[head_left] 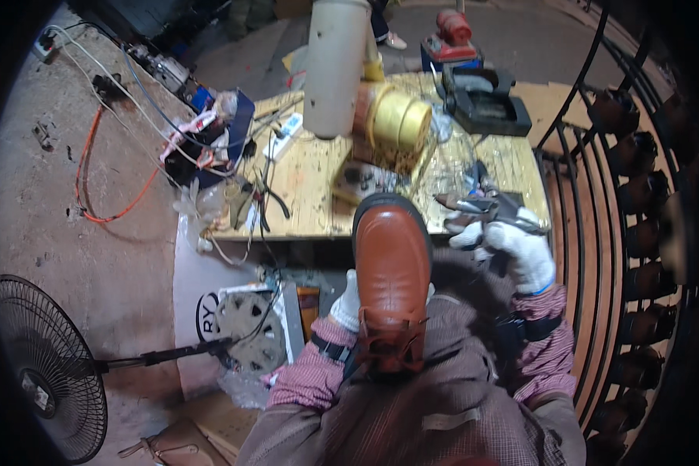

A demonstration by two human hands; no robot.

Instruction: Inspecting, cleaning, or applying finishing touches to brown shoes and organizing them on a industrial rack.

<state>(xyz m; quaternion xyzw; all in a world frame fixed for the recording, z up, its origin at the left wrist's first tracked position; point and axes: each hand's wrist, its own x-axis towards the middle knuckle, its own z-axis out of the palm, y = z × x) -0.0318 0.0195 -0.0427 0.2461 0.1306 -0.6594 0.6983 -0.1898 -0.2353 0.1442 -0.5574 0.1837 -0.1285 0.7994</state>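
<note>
A brown leather lace-up shoe [394, 268] with a dark sole edge is held in front of me, toe pointing away toward the workbench. My left hand [347, 301], in a white glove, grips it from the left side; most of its fingers are hidden behind the shoe. At the bench's right front edge is my right hand [523, 252], also gloved in white, its fingers curled in beside metal hand tools [474, 206]. Which piece lies in its grasp is not clear.
On the wooden bench [295, 213] are a yellow roll [398, 116], a black case [485, 101], black-handled pliers [268, 203] and a power strip [285, 136]. A pale tube [335, 70] rises above it. Right stands a rack [590, 233] of dark shoes; left, a fan [46, 373].
</note>
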